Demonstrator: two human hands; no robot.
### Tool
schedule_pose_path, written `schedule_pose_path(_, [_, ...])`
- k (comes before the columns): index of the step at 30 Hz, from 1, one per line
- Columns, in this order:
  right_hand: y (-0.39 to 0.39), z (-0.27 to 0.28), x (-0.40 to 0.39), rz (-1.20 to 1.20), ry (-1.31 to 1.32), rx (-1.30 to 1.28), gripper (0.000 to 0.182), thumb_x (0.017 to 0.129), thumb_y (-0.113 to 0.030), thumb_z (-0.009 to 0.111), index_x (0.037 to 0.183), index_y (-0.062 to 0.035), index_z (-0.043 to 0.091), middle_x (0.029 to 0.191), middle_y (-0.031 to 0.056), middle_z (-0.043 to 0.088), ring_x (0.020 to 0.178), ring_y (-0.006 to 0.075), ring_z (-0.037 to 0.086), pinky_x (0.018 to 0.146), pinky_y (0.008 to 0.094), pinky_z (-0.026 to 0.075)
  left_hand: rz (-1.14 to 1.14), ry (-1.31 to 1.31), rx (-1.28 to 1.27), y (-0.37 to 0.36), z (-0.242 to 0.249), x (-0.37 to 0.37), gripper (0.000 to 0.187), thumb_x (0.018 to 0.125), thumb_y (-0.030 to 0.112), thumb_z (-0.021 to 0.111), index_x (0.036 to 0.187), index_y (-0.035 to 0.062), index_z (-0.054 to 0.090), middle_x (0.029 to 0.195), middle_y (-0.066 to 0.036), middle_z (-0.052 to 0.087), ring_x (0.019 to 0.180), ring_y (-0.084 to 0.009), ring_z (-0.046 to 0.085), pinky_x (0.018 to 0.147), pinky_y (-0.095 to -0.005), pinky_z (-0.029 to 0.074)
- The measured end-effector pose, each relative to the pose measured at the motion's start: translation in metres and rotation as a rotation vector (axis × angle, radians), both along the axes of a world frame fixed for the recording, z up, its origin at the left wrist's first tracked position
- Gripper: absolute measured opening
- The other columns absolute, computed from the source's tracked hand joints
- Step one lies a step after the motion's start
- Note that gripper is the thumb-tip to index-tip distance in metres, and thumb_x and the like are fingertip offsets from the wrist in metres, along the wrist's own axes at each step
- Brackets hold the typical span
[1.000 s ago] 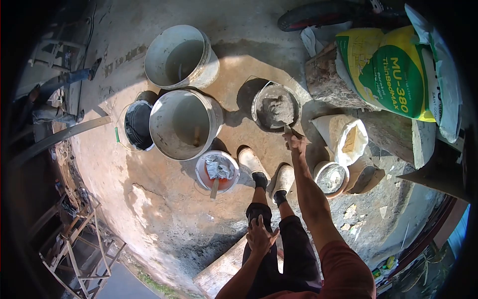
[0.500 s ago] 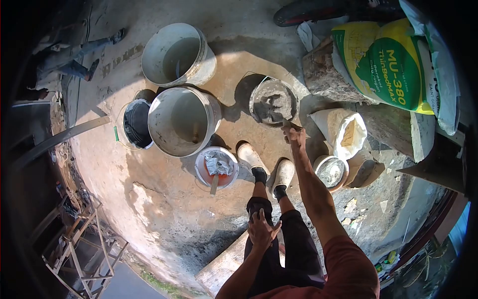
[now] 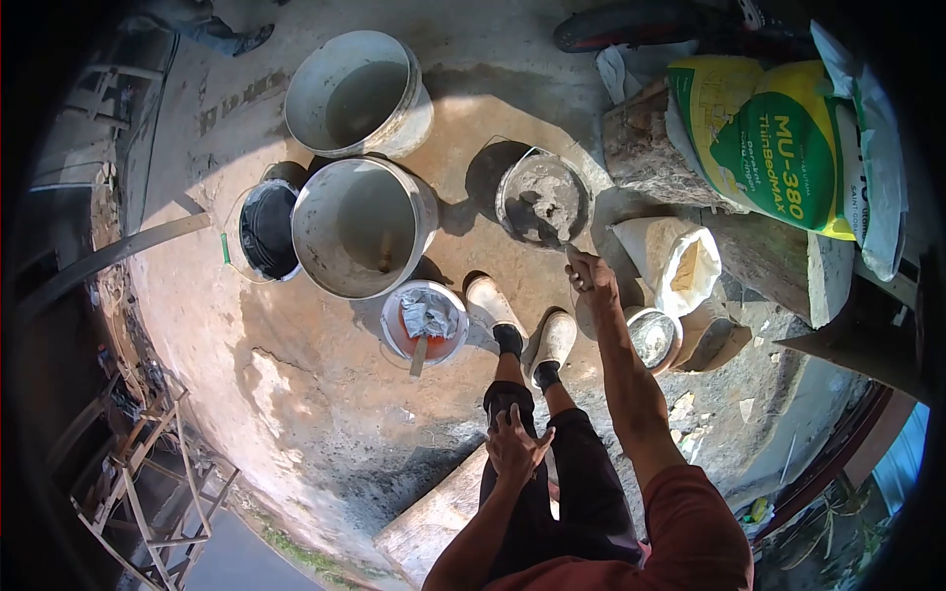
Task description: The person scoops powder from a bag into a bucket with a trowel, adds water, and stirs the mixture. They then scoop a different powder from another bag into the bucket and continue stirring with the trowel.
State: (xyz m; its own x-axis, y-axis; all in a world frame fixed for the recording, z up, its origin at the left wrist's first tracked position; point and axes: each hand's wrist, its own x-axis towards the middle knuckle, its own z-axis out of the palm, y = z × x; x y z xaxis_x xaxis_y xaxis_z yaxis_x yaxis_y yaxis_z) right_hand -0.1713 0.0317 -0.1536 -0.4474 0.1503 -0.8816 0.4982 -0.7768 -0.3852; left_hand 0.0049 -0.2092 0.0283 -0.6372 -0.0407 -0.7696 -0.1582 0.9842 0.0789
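Observation:
In the head view my right hand (image 3: 588, 272) is closed round the handle of a trowel (image 3: 570, 250), at the near rim of a bucket of grey mortar (image 3: 554, 197). The trowel's blade is mostly hidden in the bucket. My left hand (image 3: 514, 449) rests on my left knee with its fingers spread, holding nothing. Right of the bucket stands an open white sack of powder (image 3: 687, 266), with a small tub of pale material (image 3: 652, 337) nearer to me.
Two large white buckets (image 3: 367, 227) and a black pail (image 3: 268, 229) stand left. A small white bucket (image 3: 434, 347) is by my feet. A green and yellow bag (image 3: 759, 148) lies upper right, and a wooden frame (image 3: 148, 483) lower left. Another person's leg (image 3: 232, 37) shows upper left.
My right hand has turned slightly, and the trowel's blade has gone into the bucket. The mortar's surface has changed shape. The other person has moved toward the top left edge.

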Motion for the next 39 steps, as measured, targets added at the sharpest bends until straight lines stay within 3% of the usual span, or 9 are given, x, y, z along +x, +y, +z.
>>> schedule_pose_path(9, [0.004,0.021,-0.016,-0.117,-0.043,-0.248,0.030,0.090,-0.018,0.055,0.108,0.0047,0.054,0.087,0.0161,0.058,0.059,0.0158,0.052,0.041,0.0184,0.039,0.070,0.001,0.073,-0.009,-0.010,-0.004,0.091,0.067,0.066,0.065,0.139,0.0165,0.039,0.130,-0.011,0.043,0.114,-0.0368,0.050,0.091,-0.0518,0.043])
schedule_pose_path(16, [-0.004,0.038,-0.012,-0.174,0.089,-0.341,0.035,0.092,-0.022,0.048,0.109,0.0080,0.053,0.076,0.0130,0.054,0.051,0.0114,0.047,0.037,0.0168,0.033,0.076,0.230,0.129,-0.016,-0.015,-0.020,0.089,0.062,0.060,0.075,0.130,0.0118,0.045,0.119,-0.014,0.051,0.104,-0.0365,0.055,0.085,-0.0490,0.047])
schedule_pose_path(20, [-0.011,0.056,-0.020,-0.152,0.029,-0.207,0.037,0.092,-0.025,0.048,0.106,0.0085,0.052,0.071,0.0097,0.052,0.043,0.0078,0.041,0.033,0.0162,0.028,0.043,0.354,0.238,-0.024,-0.021,-0.029,0.091,0.065,0.071,0.066,0.131,0.0124,0.044,0.120,-0.016,0.048,0.110,-0.0401,0.050,0.087,-0.0522,0.045])
schedule_pose_path(25, [-0.020,0.078,-0.026,0.051,-0.121,0.083,0.030,0.086,-0.033,0.059,0.100,-0.0060,0.059,0.065,0.0082,0.057,0.041,0.0143,0.045,0.033,0.0257,0.033,0.178,-0.176,0.168,-0.026,0.017,-0.094,0.091,0.066,0.065,0.069,0.133,0.0089,0.044,0.130,-0.016,0.047,0.118,-0.0382,0.049,0.096,-0.0491,0.041])
schedule_pose_path(30, [-0.020,0.105,-0.009,0.206,-0.024,0.267,0.022,0.089,-0.028,0.059,0.096,-0.0068,0.058,0.064,0.0067,0.056,0.044,0.0162,0.050,0.038,0.0282,0.037,0.257,-0.095,0.295,-0.039,0.018,-0.096,0.085,0.068,0.059,0.071,0.132,0.0079,0.047,0.131,-0.015,0.050,0.121,-0.0333,0.049,0.099,-0.0460,0.040])
schedule_pose_path(32, [-0.006,0.068,0.029,-0.010,0.283,-0.009,0.024,0.094,-0.027,0.049,0.103,-0.0063,0.056,0.069,0.0050,0.056,0.047,0.0149,0.051,0.038,0.0269,0.037,0.334,-0.019,0.355,-0.045,0.020,-0.094,0.081,0.070,0.055,0.071,0.132,0.0081,0.047,0.129,-0.015,0.052,0.120,-0.0337,0.050,0.099,-0.0463,0.040])
schedule_pose_path(34, [0.013,-0.010,0.064,0.005,0.406,0.139,0.031,0.098,-0.031,0.038,0.109,-0.0049,0.053,0.074,0.0044,0.056,0.049,0.0136,0.050,0.039,0.0259,0.038,0.399,0.048,0.374,-0.050,0.020,-0.097,0.071,0.073,0.049,0.071,0.125,0.0055,0.053,0.121,-0.016,0.058,0.115,-0.0344,0.054,0.096,-0.0456,0.043])
schedule_pose_path(35, [0.021,0.045,0.058,-0.107,0.521,-0.253,0.034,0.098,-0.032,0.038,0.111,-0.0030,0.052,0.078,0.0055,0.055,0.053,0.0123,0.051,0.043,0.0241,0.040,0.446,0.094,0.421,-0.054,0.016,-0.099,0.067,0.073,0.047,0.071,0.122,0.0043,0.056,0.118,-0.016,0.060,0.112,-0.0349,0.056,0.095,-0.0451,0.044])
schedule_pose_path(39, [0.011,0.227,0.019,0.527,0.166,0.738,0.037,0.094,-0.029,0.050,0.117,-0.0010,0.055,0.091,0.0078,0.065,0.069,0.0187,0.061,0.059,0.0312,0.049,0.504,0.273,0.623,-0.084,-0.008,-0.108,0.047,0.076,0.036,0.073,0.107,0.0013,0.065,0.109,-0.018,0.065,0.099,-0.0333,0.063,0.086,-0.0412,0.050])
